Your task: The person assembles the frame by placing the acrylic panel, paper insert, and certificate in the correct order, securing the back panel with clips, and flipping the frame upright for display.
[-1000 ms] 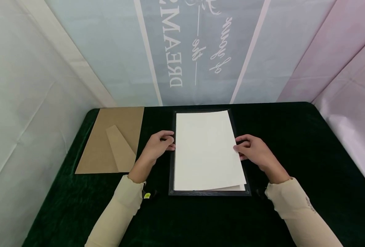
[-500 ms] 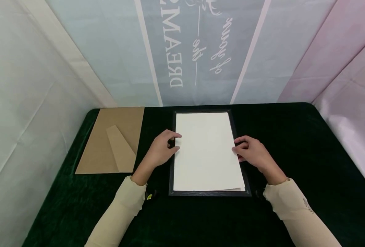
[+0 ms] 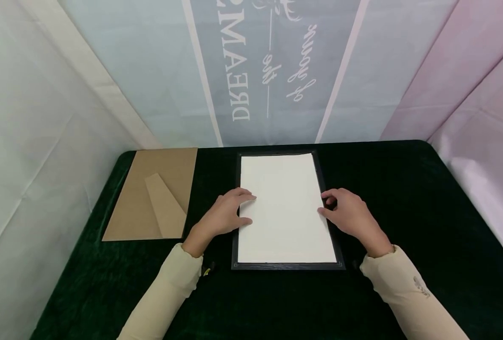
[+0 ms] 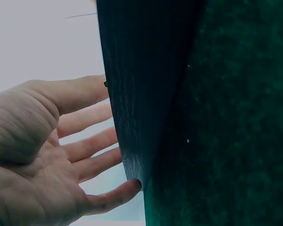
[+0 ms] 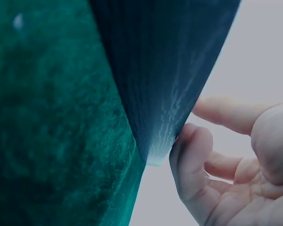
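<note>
White sheet [image 3: 285,208] lies in the black frame [image 3: 288,266] on the worktop [image 3: 277,307]; far edge looks slightly unseated. Left hand [image 3: 223,215] spread, right hand [image 3: 350,216] bent-fingered with thumb apart, both at opposite edges, probably to square it. Brown board [image 3: 138,205] sits left, likely parked for room.

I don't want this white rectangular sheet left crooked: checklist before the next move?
1. Black wood-grained rectangular frame resting on dark green velvety cloth: ok.
2. White rectangular sheet, near edge inside the frame's border: ok.
3. Sheet fully flat at its far corners: cannot tell.
4. Left grip clear of the sheet: not ok; overlaps its left edge.
5. Right grip clear of the sheet: not ok; overlaps its right edge.
6. Brown flat board with tapered flap lying apart from the frame: ok.
</note>
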Demonstrator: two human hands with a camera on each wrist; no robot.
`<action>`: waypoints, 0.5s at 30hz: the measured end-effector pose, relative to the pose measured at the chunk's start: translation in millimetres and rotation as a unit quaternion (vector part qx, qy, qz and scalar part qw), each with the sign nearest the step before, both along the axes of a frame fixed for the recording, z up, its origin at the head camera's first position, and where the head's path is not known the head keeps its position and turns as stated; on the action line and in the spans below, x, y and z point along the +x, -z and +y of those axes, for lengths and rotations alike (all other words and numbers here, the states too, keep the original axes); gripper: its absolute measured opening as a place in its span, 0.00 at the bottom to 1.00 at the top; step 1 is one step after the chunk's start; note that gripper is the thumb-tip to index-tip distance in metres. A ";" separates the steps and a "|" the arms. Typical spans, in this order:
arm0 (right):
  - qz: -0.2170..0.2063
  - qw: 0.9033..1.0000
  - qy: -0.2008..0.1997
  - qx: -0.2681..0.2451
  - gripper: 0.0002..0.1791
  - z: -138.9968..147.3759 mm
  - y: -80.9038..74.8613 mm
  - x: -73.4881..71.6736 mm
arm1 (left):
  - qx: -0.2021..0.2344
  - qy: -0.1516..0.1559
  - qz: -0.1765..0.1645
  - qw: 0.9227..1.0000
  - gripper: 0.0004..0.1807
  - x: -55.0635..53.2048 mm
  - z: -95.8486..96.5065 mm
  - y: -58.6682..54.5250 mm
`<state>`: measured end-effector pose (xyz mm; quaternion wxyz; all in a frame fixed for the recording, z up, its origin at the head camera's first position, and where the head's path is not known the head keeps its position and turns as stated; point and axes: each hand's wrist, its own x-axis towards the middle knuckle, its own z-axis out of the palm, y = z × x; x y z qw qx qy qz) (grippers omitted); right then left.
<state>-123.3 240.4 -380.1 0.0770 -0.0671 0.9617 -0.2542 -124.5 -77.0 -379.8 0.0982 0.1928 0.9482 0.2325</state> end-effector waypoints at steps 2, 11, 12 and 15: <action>0.000 1.000 0.001 0.013 0.25 -2.1 -1.5 0.6 | -0.006 0.002 -0.004 1.000 0.32 0.5 -0.4 -0.5; 0.031 0.993 -0.097 0.052 0.28 -7.8 -1.7 3.3 | -0.012 0.023 -0.014 1.000 0.34 1.8 -2.3 -1.2; 0.035 0.991 -0.114 0.054 0.28 -8.3 -0.9 3.7 | -0.011 0.026 -0.014 1.000 0.35 2.0 -2.9 -0.9; 0.038 0.986 -0.152 0.064 0.30 -10.6 0.3 5.0 | -0.015 0.034 -0.014 0.999 0.36 2.4 -4.1 -0.8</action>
